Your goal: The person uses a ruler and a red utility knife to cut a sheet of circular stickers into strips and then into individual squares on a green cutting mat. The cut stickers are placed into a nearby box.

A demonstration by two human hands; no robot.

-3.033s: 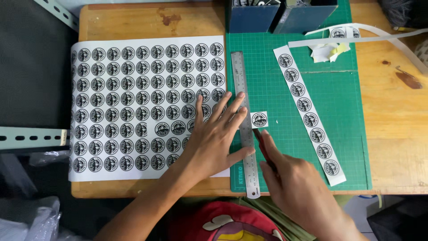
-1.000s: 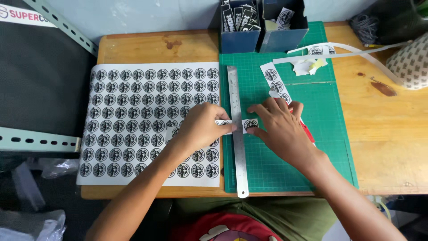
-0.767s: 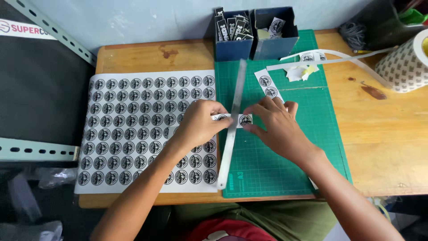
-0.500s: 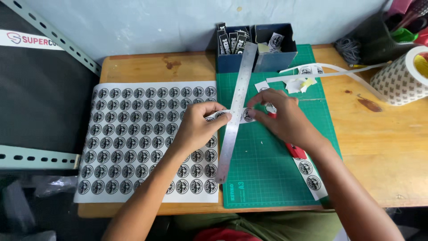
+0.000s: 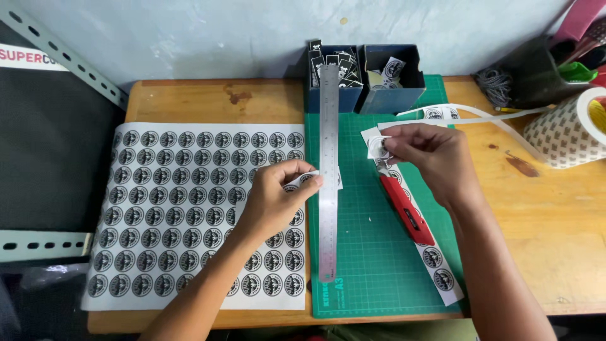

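Note:
My left hand (image 5: 276, 197) pinches a small cut sticker piece (image 5: 308, 179) at the left edge of a steel ruler (image 5: 328, 189), which lies upright along the green cutting mat (image 5: 372, 265). My right hand (image 5: 432, 158) holds a small square sticker (image 5: 377, 147) between its fingertips, just above the mat. A red utility knife (image 5: 409, 211) lies on the mat under my right wrist, on top of a strip of round stickers (image 5: 442, 275). A big white sheet of round black stickers (image 5: 183, 221) lies to the left of the mat.
Two dark blue boxes (image 5: 363, 95) with cut stickers stand at the back of the wooden table (image 5: 555, 240). A large tape roll (image 5: 568, 132) sits at the right, with white offcut strips (image 5: 470, 113) beside it. A black panel (image 5: 50, 158) is left of the table.
The ruler has swung from slanted to straight up the mat. My right hand lifted the square sticker away to the right. The left hand stays at the ruler's edge.

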